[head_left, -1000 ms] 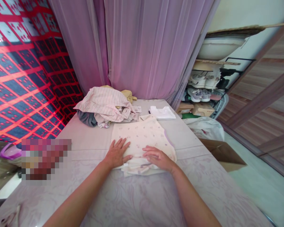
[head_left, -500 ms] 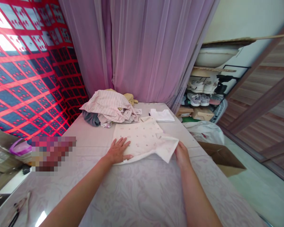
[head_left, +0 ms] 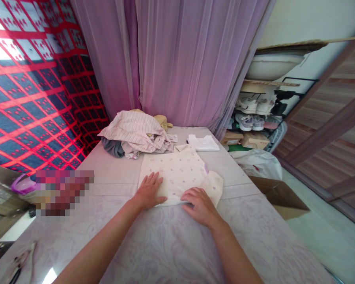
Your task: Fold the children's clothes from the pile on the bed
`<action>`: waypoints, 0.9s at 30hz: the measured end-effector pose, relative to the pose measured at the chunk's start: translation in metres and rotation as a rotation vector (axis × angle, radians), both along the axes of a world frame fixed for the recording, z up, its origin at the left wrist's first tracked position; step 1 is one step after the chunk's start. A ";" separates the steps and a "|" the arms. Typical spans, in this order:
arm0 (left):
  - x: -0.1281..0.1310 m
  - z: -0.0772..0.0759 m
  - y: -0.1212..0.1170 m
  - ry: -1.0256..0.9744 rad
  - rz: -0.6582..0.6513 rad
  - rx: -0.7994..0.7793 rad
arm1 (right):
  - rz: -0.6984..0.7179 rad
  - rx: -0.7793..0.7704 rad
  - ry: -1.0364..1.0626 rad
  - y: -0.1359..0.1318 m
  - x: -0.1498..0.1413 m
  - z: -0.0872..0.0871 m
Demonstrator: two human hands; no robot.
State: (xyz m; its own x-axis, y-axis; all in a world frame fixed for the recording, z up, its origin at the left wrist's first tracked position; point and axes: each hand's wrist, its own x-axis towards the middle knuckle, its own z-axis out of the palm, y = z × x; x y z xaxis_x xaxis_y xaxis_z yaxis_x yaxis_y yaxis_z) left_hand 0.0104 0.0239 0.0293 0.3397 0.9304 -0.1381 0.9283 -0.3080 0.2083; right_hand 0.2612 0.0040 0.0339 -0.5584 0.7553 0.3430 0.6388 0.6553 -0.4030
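Observation:
A cream shirt with a small scattered print lies spread on the table, its sleeves toward the right and back. Purple trim shows near its neckline at the right. My left hand rests flat on the shirt's near left part, fingers spread. At the near edge, right of the middle, my right hand has its fingers over the cloth, slightly bent and apart, gripping nothing visible.
A heap of clothes sits at the back left, and a folded white garment at the back right. Purple curtains hang behind the table. To the right are a shoe rack and an open cardboard box.
My right hand has let go of the right sleeve and moved left to the shirt's near edge. The sleeve now lies flatter, with purple trim showing. My left hand has stayed put.

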 end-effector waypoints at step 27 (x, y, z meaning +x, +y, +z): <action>0.005 -0.013 -0.032 0.020 -0.079 0.103 | -0.013 -0.124 -0.189 -0.005 -0.014 -0.005</action>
